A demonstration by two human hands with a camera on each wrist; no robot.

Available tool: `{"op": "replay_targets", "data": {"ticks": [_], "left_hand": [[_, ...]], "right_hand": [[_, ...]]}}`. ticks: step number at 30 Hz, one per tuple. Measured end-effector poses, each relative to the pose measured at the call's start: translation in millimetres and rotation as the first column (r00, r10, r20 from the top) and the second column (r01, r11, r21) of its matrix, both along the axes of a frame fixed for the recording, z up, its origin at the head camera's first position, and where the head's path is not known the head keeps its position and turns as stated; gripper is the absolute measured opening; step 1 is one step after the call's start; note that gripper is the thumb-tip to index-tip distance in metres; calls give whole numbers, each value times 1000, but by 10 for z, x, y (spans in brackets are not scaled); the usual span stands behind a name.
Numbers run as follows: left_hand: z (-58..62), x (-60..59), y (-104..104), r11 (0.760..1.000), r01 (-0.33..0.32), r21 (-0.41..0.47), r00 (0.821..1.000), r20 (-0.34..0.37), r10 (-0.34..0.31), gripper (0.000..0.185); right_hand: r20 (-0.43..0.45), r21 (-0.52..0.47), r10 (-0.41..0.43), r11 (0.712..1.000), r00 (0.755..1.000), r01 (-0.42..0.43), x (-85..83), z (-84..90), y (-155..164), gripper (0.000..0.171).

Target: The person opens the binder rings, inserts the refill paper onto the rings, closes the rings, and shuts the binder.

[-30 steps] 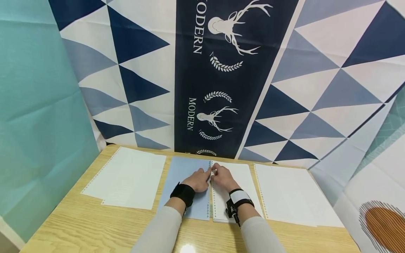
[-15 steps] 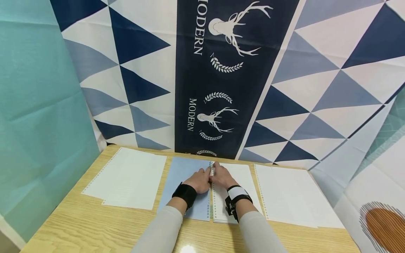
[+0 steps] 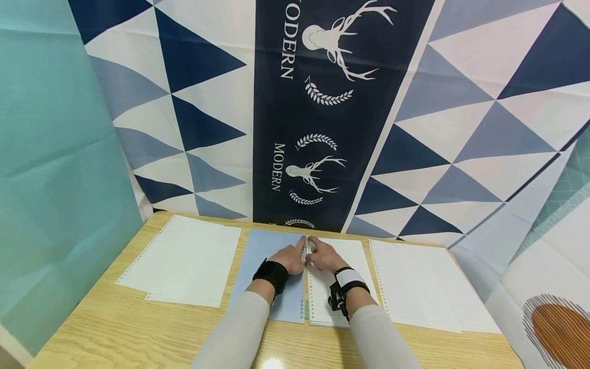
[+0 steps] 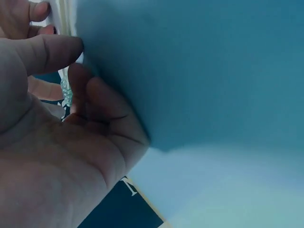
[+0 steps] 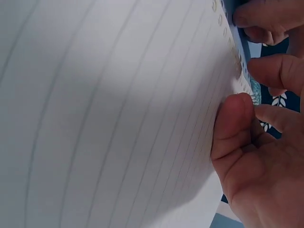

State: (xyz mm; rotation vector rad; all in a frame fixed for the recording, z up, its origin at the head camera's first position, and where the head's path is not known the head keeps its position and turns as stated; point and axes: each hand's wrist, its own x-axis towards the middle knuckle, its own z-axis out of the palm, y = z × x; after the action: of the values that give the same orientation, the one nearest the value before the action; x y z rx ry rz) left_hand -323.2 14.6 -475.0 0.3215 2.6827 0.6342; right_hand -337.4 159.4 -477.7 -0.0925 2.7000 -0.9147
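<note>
An open loose-leaf notebook lies in the middle of the table, its pale blue cover (image 3: 262, 246) on the left and a stack of white lined pages (image 3: 352, 256) on the right. A clear greenish ring binding (image 4: 67, 92) runs between them. At its far end, my left hand (image 3: 289, 257) has thumb and index finger at the rings, other fingers curled against the cover. From the other side my right hand (image 3: 324, 256) curves thumb and index finger round the same stretch, its remaining fingers bent onto the pages. The fingers hide part of the binding (image 5: 257, 92).
Overlapping loose punched sheets (image 3: 193, 261) lie to the left, and more lined sheets (image 3: 424, 287) to the right. The wooden table (image 3: 138, 328) ends at a patterned cloth (image 3: 299, 118) hanging behind it. Both wrists wear dark bands.
My left index finger has moved farther up along the binding and straightened. The right thumb and index finger have spread apart a little at the rings. The notebook stays in place.
</note>
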Motion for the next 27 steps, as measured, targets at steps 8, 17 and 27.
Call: {"op": "replay_targets", "data": {"ticks": [8, 17, 27], "left_hand": [[47, -168, 25, 997, -35, -75, 998, 58, 40, 77], [201, -99, 2, 996, -48, -72, 996, 76, 53, 74], [172, -91, 62, 995, -50, -83, 999, 8, 51, 73]], "right_hand": [[47, -88, -42, 995, 998, 46, -26, -1, 26, 68], [52, -113, -50, 992, 997, 56, -33, -10, 5, 70], [61, -118, -61, 991, 996, 68, -60, -25, 14, 74]]}}
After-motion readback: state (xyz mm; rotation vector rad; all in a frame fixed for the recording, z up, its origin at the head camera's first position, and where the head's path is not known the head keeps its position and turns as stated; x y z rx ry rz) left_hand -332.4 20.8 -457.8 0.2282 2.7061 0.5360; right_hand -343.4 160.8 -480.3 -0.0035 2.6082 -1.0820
